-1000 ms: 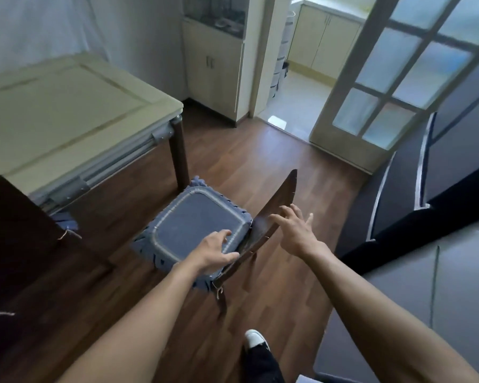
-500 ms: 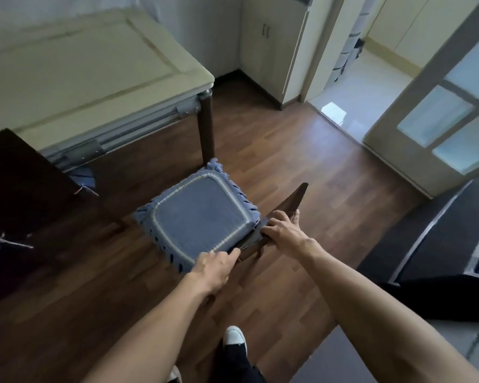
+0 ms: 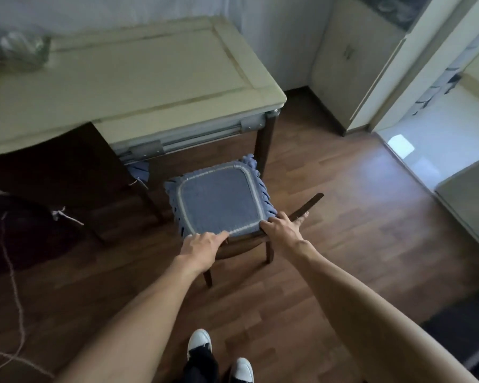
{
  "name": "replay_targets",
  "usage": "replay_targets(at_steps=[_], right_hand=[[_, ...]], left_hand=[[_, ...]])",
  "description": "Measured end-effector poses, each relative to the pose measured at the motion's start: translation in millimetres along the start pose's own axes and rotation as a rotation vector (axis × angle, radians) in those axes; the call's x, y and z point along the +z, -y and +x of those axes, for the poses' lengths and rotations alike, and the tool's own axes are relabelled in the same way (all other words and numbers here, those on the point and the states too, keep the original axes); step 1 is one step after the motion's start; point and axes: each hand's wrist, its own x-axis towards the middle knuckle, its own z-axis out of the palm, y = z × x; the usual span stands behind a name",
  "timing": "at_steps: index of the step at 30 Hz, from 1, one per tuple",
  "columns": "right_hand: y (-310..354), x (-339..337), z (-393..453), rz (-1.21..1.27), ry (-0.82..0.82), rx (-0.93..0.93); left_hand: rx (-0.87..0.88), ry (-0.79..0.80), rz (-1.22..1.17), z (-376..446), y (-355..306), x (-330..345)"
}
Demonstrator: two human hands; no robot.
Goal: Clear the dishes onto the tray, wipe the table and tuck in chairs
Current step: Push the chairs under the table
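Gripping the dark wooden chair with blue fringed cushion [image 3: 221,201], left hand [image 3: 202,244] and right hand [image 3: 281,230] hold its backrest; pushed crooked, it could strike the cream desk [image 3: 138,78] leg.

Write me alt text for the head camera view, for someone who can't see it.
Seen from above, a person's left hand and right hand grip the backrest of a dark wooden chair with a blue seat cushion, which stands on wood flooring by the corner of a cream table, not yet tucked under it.
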Motion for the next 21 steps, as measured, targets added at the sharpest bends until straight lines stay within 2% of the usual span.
replay_targets(at_steps=[9,14,21], right_hand=[[42,-70,138,-0.009,0.030,-0.006],[72,-108,227,0.005,0.014,-0.007],[87,-153,333,-0.016,0.054,-0.031]], left_hand=[[-0.108,-0.135,0.000,98,99,-52],[-0.279,-0.191,0.029,157,151,-86],[-0.349,-0.169,0.031,236,211,-130]])
